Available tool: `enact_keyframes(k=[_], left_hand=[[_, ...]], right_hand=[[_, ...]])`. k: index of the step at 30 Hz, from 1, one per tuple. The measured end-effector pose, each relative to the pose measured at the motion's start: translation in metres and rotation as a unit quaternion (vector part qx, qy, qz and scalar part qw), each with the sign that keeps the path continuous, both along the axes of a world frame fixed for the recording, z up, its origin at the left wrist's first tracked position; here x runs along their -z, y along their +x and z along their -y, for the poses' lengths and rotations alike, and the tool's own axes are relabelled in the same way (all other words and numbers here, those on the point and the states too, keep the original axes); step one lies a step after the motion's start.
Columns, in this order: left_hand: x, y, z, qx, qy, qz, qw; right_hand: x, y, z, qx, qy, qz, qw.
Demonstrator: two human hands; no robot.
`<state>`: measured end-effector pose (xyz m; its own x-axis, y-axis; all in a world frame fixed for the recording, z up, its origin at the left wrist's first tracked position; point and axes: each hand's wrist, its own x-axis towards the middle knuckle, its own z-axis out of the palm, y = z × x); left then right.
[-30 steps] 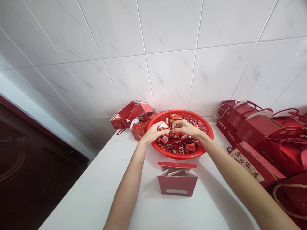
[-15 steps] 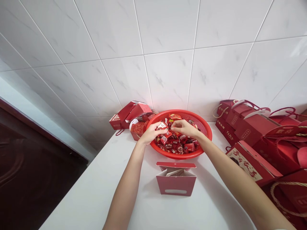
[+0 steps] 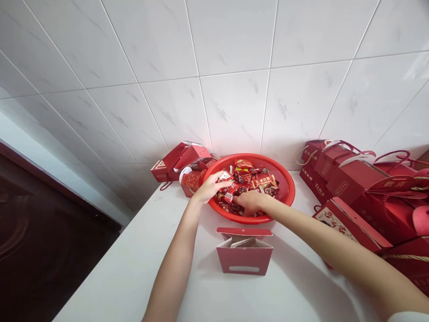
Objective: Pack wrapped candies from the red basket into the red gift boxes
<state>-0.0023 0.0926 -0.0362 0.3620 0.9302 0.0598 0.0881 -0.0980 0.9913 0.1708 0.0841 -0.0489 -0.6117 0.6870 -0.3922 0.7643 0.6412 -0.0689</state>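
A round red plastic basket (image 3: pixel 288 197) stands against the wall, filled with wrapped candies (image 3: pixel 263 181) in red and gold. Over its left side, my left hand (image 3: pixel 210 188) is closed on a few red-wrapped candies, thumb pointing right. My right hand (image 3: pixel 248 202) reaches down into the front of the pile; its fingertips are among the wrappers, and what they grip, if anything, is hidden. In front of the basket a small red gift box (image 3: pixel 244 260) stands upright with its top open, and pale papery contents show inside.
Several red gift boxes with rope handles (image 3: pixel 355 179) are stacked at the right along the wall. More red boxes (image 3: pixel 182 158) lie at the left behind the basket. The white table (image 3: pixel 134 268) ends in a left edge beside a dark door (image 3: pixel 43 232).
My right hand has moved down and slightly left, from above the middle of the basket into the front of the candies. My left hand stays nearly in place with its candies.
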Motion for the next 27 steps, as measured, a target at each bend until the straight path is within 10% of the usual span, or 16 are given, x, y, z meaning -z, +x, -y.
enact_keyframes(k=[12, 27], left_hand=[[-0.002, -0.001, 0.001, 0.011, 0.001, 0.002, 1.0], [0.003, -0.004, -0.001, -0.02, -0.015, 0.034, 0.999]], right_hand=[[-0.005, 0.028, -0.021, 0.098, 0.035, -0.173, 0.979], [0.009, 0.032, -0.036, 0.173, 0.08, -0.538, 0.821]])
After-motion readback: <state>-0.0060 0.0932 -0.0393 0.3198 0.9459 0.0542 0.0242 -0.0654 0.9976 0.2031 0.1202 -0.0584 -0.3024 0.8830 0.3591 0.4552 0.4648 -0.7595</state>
